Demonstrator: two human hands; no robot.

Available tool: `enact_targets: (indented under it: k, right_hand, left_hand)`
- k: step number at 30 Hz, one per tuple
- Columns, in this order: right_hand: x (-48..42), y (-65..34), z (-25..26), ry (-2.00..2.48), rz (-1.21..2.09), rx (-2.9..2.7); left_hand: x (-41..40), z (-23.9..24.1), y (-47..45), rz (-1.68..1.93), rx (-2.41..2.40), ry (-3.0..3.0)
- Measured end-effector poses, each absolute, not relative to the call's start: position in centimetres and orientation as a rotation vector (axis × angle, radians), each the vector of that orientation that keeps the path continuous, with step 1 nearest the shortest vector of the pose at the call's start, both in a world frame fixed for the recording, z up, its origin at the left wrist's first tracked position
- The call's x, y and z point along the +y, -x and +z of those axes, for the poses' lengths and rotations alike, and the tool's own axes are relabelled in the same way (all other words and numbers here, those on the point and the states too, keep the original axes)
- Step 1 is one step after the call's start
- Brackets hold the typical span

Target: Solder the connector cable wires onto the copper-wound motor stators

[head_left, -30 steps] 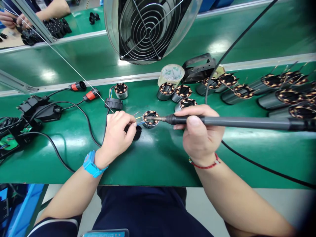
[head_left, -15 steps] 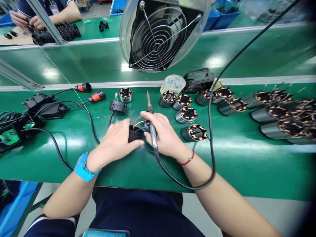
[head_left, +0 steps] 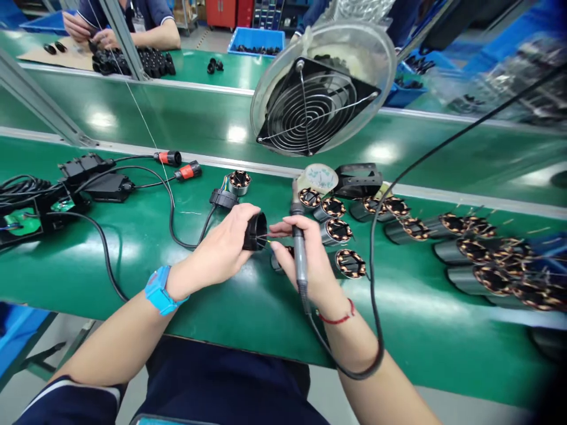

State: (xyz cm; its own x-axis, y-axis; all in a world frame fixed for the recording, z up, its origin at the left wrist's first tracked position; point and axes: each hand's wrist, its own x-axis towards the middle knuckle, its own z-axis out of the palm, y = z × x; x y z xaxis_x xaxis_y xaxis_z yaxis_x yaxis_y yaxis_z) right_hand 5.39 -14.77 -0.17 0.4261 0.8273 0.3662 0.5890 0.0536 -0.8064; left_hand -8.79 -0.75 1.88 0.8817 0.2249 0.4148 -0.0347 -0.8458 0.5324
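Observation:
My left hand (head_left: 224,247) holds a black round cap (head_left: 256,231) lifted a little above the green bench (head_left: 248,307), its open end turned toward my right hand. My right hand (head_left: 305,260) has a soldering iron (head_left: 298,243) tucked upright across its palm, tip pointing away from me. The same hand's fingertips pinch thin coloured wires (head_left: 271,238) that run into the cap. A motor stator (head_left: 283,260) lies on the bench, half hidden under my right hand. The iron's black cord (head_left: 374,283) loops past my right wrist and climbs to the upper right.
Several copper-wound stators (head_left: 339,230) and longer motor bodies (head_left: 469,251) lie to the right. A round fan (head_left: 316,97) hangs above the bench's back. Black connectors, cables and a green circuit board (head_left: 20,223) sit at the left. A co-worker's hands (head_left: 88,32) work at the far bench.
My left hand has lifted the black cap off the bench and turned it toward my right hand. My right hand shifted slightly right and now pinches the wires. The view tilted upward.

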Motion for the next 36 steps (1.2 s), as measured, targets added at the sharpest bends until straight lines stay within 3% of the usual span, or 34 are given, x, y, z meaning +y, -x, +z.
enact_targets:
  k: [8, 14, 20, 23, 28, 36]
  right_hand:
    - [-13.6, -4.1, 0.3, 1.670, 0.158, -1.401]
    - [-14.5, -5.2, 0.5, 1.798, 0.016, -1.484]
    - [-17.0, -7.6, 1.1, 1.880, 0.443, -1.352]
    - [-17.0, -7.8, 1.0, 1.821, 0.565, -1.409]
    - [-15.8, -6.6, 0.1, 1.803, 0.558, -1.318]
    - [-15.7, -6.0, 0.3, 1.750, 0.576, -1.267]
  left_hand:
    - [-0.9, 1.6, 8.9, 0.722, 0.002, -2.533]
    - [-0.6, 3.3, 9.4, 0.354, 0.208, -2.638]
    - [0.7, 3.8, 9.9, -0.062, 0.344, -2.694]
    - [0.7, 3.6, 9.3, -0.039, 0.310, -2.520]
    - [-0.5, 2.8, 7.5, 0.009, 0.254, -2.263]
    - [-0.8, 1.9, 7.1, -0.092, 0.573, -1.721]
